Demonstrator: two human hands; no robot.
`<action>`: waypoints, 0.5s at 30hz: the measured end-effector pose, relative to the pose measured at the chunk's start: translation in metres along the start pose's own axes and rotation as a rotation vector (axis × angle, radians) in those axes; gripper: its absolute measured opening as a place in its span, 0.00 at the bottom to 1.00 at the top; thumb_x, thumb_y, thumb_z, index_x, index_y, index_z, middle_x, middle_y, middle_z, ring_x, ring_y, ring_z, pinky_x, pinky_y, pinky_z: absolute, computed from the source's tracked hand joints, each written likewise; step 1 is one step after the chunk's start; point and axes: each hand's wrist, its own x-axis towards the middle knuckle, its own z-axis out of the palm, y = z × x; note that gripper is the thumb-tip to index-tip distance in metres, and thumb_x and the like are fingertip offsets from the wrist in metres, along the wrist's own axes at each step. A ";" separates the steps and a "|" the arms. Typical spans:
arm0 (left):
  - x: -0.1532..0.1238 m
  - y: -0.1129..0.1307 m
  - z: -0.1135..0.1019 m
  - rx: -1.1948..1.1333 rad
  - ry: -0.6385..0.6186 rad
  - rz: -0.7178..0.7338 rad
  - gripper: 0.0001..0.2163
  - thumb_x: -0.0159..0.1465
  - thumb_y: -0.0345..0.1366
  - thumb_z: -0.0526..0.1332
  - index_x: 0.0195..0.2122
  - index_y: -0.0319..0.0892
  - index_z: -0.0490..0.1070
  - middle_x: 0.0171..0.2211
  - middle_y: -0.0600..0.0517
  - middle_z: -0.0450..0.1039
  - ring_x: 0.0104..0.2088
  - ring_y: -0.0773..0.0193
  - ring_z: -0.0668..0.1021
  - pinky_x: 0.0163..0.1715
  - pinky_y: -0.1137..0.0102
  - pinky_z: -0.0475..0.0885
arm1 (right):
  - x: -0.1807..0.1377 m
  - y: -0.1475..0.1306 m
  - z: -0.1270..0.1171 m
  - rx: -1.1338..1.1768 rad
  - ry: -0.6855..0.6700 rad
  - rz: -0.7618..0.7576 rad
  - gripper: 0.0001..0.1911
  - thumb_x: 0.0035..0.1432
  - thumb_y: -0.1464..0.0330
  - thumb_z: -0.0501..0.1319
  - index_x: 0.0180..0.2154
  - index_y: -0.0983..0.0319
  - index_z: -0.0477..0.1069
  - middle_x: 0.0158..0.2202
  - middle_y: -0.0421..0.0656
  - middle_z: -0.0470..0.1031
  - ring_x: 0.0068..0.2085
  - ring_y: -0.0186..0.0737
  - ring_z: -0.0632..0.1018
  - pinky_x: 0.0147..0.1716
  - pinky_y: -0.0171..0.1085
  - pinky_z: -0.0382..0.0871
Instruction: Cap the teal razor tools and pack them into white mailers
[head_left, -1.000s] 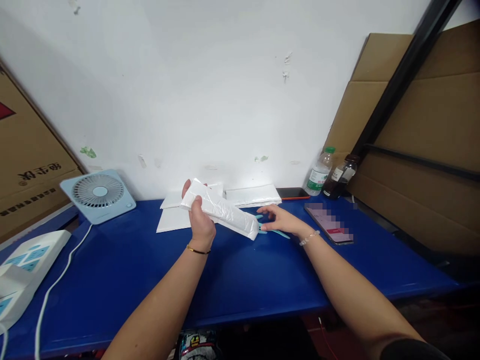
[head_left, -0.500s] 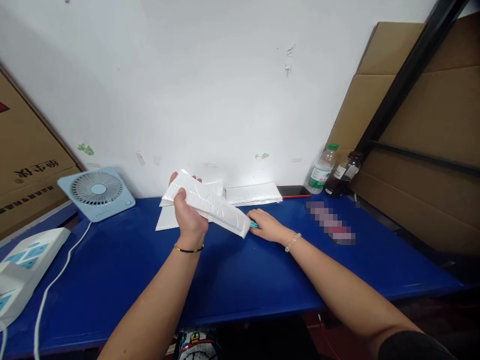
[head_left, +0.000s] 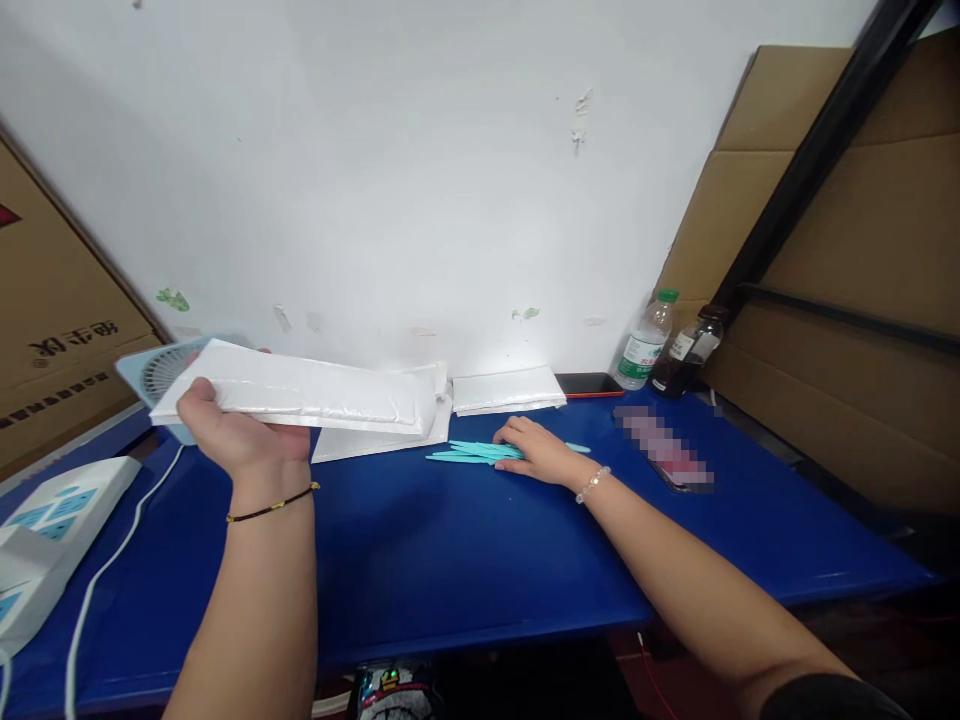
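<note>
My left hand (head_left: 225, 430) is closed round the left end of a long white padded bag (head_left: 300, 395), held flat above the blue table (head_left: 465, 560). My right hand (head_left: 536, 452) lies on the table with its fingers resting over a bunch of thin teal sticks (head_left: 469, 452); the sticks point left from under the fingers. The bag's right end hangs just left of the sticks, above more white bags.
Flat white bags (head_left: 506, 390) lie by the wall. A small light-blue fan (head_left: 161, 372) stands partly hidden behind the held bag. A white device with a cable (head_left: 37, 540) is at left. A phone (head_left: 664, 450), two bottles (head_left: 645, 340) and cardboard (head_left: 847, 300) are at right.
My left hand swung the white bag left and up, turning it level and uncovering the teal sticks. My right hand settled on the sticks and stayed there.
</note>
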 end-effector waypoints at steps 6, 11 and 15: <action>0.021 -0.034 -0.073 0.286 0.316 -0.041 0.21 0.52 0.22 0.55 0.47 0.41 0.58 0.40 0.55 0.71 0.43 0.63 0.76 0.52 0.56 0.69 | -0.006 0.011 -0.017 0.092 0.099 0.036 0.17 0.60 0.59 0.57 0.49 0.58 0.69 0.47 0.48 0.71 0.47 0.46 0.71 0.47 0.43 0.65; 0.026 -0.029 -0.113 0.709 0.339 0.274 0.43 0.45 0.23 0.66 0.59 0.45 0.43 0.61 0.45 0.51 0.60 0.51 0.61 0.62 0.50 0.52 | -0.032 0.041 -0.050 0.107 0.174 0.238 0.10 0.57 0.65 0.57 0.39 0.61 0.73 0.37 0.45 0.75 0.38 0.41 0.74 0.39 0.39 0.67; 0.005 -0.025 -0.091 1.119 0.037 0.645 0.28 0.51 0.30 0.64 0.55 0.39 0.61 0.56 0.45 0.62 0.59 0.47 0.62 0.61 0.54 0.53 | -0.054 0.061 -0.065 0.141 0.060 0.412 0.09 0.51 0.65 0.61 0.34 0.61 0.73 0.30 0.42 0.74 0.31 0.39 0.74 0.32 0.35 0.66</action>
